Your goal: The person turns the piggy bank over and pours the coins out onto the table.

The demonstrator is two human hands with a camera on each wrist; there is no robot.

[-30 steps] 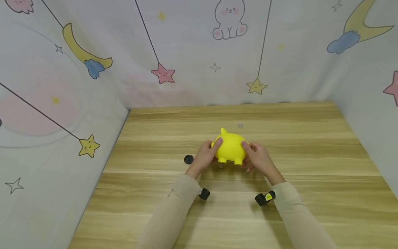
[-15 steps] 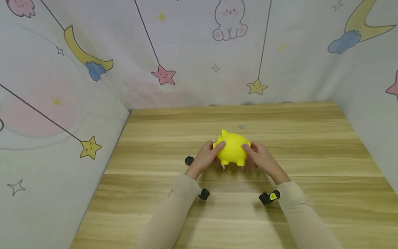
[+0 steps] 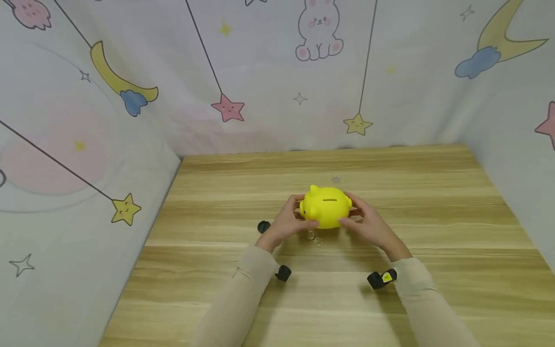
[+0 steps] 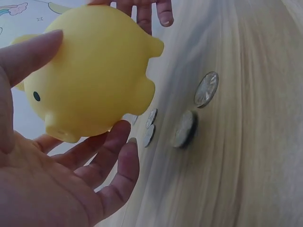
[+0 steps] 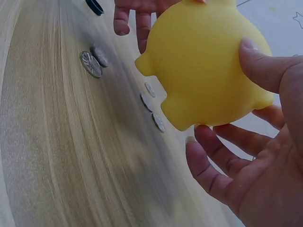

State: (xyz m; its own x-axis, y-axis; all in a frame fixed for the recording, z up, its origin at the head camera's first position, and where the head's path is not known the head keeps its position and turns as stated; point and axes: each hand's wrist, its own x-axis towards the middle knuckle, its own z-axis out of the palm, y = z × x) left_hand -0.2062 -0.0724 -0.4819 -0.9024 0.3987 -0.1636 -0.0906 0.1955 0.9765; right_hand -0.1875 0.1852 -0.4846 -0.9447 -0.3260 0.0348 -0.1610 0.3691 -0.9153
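Observation:
A yellow piggy bank (image 3: pixel 331 212) is held between both hands, its back with the coin slot facing up in the head view. My left hand (image 3: pixel 284 226) grips the snout end, thumb on the near side and fingers beneath. At the tail end my right hand (image 3: pixel 370 229) grips it the same way. In the left wrist view the feet hang above the table, apart from it. Two coins, one here (image 3: pixel 318 242), lie just in front of the bank. More coins (image 4: pixel 148 135) show under it in the wrist views.
A round black plug (image 3: pixel 263 227) lies on the wooden table (image 3: pixel 217 270), left of the left hand. Behind the bank is a single coin (image 3: pixel 336 179). Printed cloth walls (image 3: pixel 277 72) stand at the back and sides.
The piggy bank has rolled in both hands: its feet faced me before, and now its slotted back shows. Two coins have come into view in front of it.

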